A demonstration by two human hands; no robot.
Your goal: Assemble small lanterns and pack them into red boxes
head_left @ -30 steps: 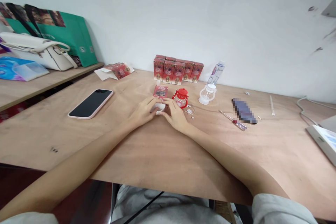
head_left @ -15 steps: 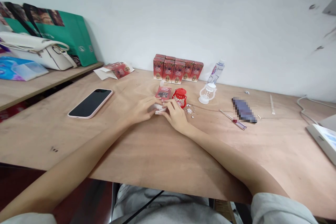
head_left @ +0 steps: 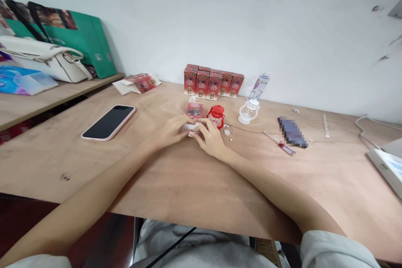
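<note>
Here at the middle of the brown wooden tabletop (head_left: 188,184), both hands are on a small red printed cardboard box with white flaps (head_left: 195,109). The left hand (head_left: 172,130) has its fingers and thumb clamped on the near end from one side; the right hand (head_left: 211,137) mirrors it, fingertips closed on the same white end, the two hands almost meeting. The box lies with its printed face up and one flap sticking out at the far end.

Just beside the right hand stands a red lantern with a clear body (head_left: 216,116), with small white loose pieces (head_left: 227,132) near its base. Further right, a white lantern with a clear body (head_left: 249,112) stands upright. Behind, a cluster of upright red printed boxes (head_left: 202,83); well over to the left, a black-screened phone in a pink case (head_left: 108,123).
</note>
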